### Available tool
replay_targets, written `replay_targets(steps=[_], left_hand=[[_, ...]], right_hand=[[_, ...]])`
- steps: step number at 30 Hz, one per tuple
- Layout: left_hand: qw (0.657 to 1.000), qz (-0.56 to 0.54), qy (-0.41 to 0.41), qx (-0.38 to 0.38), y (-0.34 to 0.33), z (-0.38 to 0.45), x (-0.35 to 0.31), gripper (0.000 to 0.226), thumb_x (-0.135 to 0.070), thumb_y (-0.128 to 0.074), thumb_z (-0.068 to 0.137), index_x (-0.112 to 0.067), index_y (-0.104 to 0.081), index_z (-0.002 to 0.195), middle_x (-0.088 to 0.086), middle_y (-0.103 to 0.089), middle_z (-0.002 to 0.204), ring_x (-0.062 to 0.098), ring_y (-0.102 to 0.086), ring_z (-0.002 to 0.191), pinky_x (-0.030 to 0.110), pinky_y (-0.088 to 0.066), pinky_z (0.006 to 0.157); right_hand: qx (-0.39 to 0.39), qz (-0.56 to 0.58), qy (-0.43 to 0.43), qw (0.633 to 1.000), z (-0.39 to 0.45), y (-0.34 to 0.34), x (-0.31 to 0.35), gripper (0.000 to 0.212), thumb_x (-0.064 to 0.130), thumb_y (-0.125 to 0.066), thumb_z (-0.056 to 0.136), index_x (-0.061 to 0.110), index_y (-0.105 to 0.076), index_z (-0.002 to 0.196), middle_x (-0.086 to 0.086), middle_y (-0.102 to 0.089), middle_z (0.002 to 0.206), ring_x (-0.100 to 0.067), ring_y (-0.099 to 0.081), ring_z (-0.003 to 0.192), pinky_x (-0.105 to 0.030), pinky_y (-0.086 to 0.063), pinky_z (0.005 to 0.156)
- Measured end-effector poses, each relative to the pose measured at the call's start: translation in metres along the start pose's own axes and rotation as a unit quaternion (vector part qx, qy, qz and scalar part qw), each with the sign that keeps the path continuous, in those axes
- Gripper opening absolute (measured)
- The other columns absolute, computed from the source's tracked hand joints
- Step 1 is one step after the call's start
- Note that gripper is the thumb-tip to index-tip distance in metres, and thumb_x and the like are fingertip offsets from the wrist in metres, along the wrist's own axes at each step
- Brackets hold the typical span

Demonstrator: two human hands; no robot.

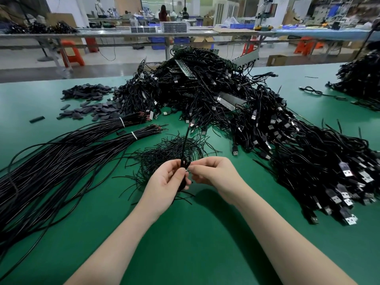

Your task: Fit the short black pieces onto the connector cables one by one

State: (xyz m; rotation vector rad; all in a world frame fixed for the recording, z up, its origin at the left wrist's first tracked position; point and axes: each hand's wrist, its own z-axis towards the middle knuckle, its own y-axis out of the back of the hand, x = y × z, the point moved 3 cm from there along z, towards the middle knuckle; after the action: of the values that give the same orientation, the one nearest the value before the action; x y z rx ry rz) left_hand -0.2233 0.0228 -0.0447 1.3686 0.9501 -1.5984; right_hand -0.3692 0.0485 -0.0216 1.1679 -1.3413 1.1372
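Tied cable bundles lie at left on the green table, short black pieces heaped beyond them. The left hand grips a black cable rising from its curled fingers; the right hand pinches it just beside. USB connector cables sprawl at right.

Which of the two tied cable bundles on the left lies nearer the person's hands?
The nearer bundle, with its white tie lower in the picture. The other bundle, tied at, lies behind it, closer to the flat black pieces.
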Motion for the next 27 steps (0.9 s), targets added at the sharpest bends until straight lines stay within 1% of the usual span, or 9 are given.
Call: replay_targets(steps=[4, 8, 11, 14, 15, 17, 20, 25, 27], left_hand=[[1.0, -0.011, 0.014, 0.009, 0.0001, -0.0008, 0.001, 0.019, -0.002, -0.05, 0.099, -0.013, -0.061, 0.11, -0.005, -0.07, 0.076, 0.008, -0.065, 0.072, 0.02, -0.054, 0.07], [0.998, -0.058, 0.024, 0.028, -0.0004, -0.0009, 0.0011, 0.027, 0.001, -0.05, 0.097, -0.015, -0.066, 0.112, -0.003, -0.068, 0.077, 0.01, -0.063, 0.072, 0.022, -0.054, 0.072], [0.992, -0.108, 0.049, 0.036, 0.0, -0.0006, 0.0023, 0.026, -0.001, -0.051, 0.096, -0.016, -0.071, 0.105, 0.001, -0.067, 0.078, 0.011, -0.064, 0.073, 0.024, -0.056, 0.073], [0.981, -0.176, 0.078, 0.029, 0.0006, -0.0002, 0.0035, 0.018, -0.012, -0.056, 0.088, -0.011, -0.068, 0.101, 0.001, -0.066, 0.075, 0.011, -0.065, 0.07, 0.035, -0.057, 0.079], [0.981, -0.175, 0.082, 0.031, 0.0009, -0.0003, 0.0038, 0.018, -0.015, -0.056, 0.087, -0.01, -0.064, 0.102, 0.0, -0.066, 0.075, 0.011, -0.064, 0.069, 0.039, -0.052, 0.081], [0.984, -0.154, 0.083, 0.032, 0.0018, 0.0006, 0.0058, 0.012, -0.014, -0.051, 0.095, -0.009, -0.06, 0.102, -0.003, -0.066, 0.074, 0.01, -0.063, 0.068, 0.039, -0.051, 0.083], [0.99, -0.12, 0.079, 0.008, 0.0022, 0.0019, 0.0066, 0.015, -0.007, -0.044, 0.101, -0.009, -0.059, 0.1, -0.005, -0.066, 0.074, 0.007, -0.064, 0.068, 0.03, -0.057, 0.075], [0.998, 0.032, 0.039, -0.04, 0.0051, 0.0016, 0.0079, 0.015, -0.016, -0.048, 0.101, -0.021, -0.062, 0.103, -0.007, -0.07, 0.077, 0.009, -0.065, 0.08, 0.034, -0.052, 0.084], [0.997, 0.041, 0.009, -0.058, 0.0051, 0.0004, 0.0065, 0.013, -0.016, -0.049, 0.101, -0.022, -0.06, 0.103, -0.007, -0.071, 0.078, 0.007, -0.066, 0.079, 0.028, -0.05, 0.078]], right_hand=[[-0.012, -0.005, 0.001, 1.0, 0.0019, 0.0007, -0.0009, 0.021, 0.004, -0.072, 0.081, 0.02, -0.078, 0.069, -0.005, -0.071, 0.069, -0.014, -0.062, 0.062, -0.028, -0.052, 0.067], [-0.008, 0.022, -0.007, 1.0, 0.0023, 0.002, -0.0008, 0.024, 0.005, -0.07, 0.084, 0.023, -0.079, 0.07, -0.002, -0.069, 0.066, -0.013, -0.061, 0.061, -0.024, -0.053, 0.065], [0.001, 0.038, -0.029, 0.999, 0.0014, 0.0004, -0.002, 0.025, 0.006, -0.071, 0.085, 0.023, -0.079, 0.068, -0.001, -0.069, 0.065, -0.01, -0.062, 0.059, -0.02, -0.053, 0.062], [-0.004, 0.044, -0.028, 0.999, 0.0014, -0.0022, -0.0032, 0.019, 0.005, -0.071, 0.084, 0.017, -0.078, 0.071, -0.003, -0.07, 0.066, -0.01, -0.063, 0.059, -0.02, -0.054, 0.062], [-0.009, 0.041, -0.023, 0.999, 0.0014, -0.0025, -0.0035, 0.016, 0.004, -0.07, 0.084, 0.015, -0.077, 0.074, -0.003, -0.07, 0.066, -0.01, -0.063, 0.059, -0.021, -0.054, 0.062], [-0.016, 0.034, -0.012, 0.999, 0.001, -0.0034, -0.0044, 0.01, 0.003, -0.07, 0.084, 0.011, -0.074, 0.079, -0.002, -0.07, 0.065, -0.01, -0.064, 0.058, -0.021, -0.054, 0.06], [-0.025, 0.031, -0.007, 0.999, 0.0007, -0.0043, -0.0068, 0.009, 0.002, -0.07, 0.084, 0.01, -0.073, 0.079, -0.001, -0.069, 0.063, -0.01, -0.064, 0.057, -0.02, -0.052, 0.058], [-0.038, -0.002, 0.004, 0.999, 0.0015, -0.0031, -0.007, 0.012, 0.007, -0.072, 0.083, 0.016, -0.075, 0.076, -0.002, -0.069, 0.064, -0.012, -0.064, 0.061, -0.026, -0.056, 0.067], [-0.032, 0.013, 0.002, 0.999, 0.0015, -0.0042, -0.0061, 0.014, 0.007, -0.071, 0.083, 0.017, -0.075, 0.074, -0.003, -0.069, 0.065, -0.012, -0.064, 0.061, -0.026, -0.055, 0.067]])
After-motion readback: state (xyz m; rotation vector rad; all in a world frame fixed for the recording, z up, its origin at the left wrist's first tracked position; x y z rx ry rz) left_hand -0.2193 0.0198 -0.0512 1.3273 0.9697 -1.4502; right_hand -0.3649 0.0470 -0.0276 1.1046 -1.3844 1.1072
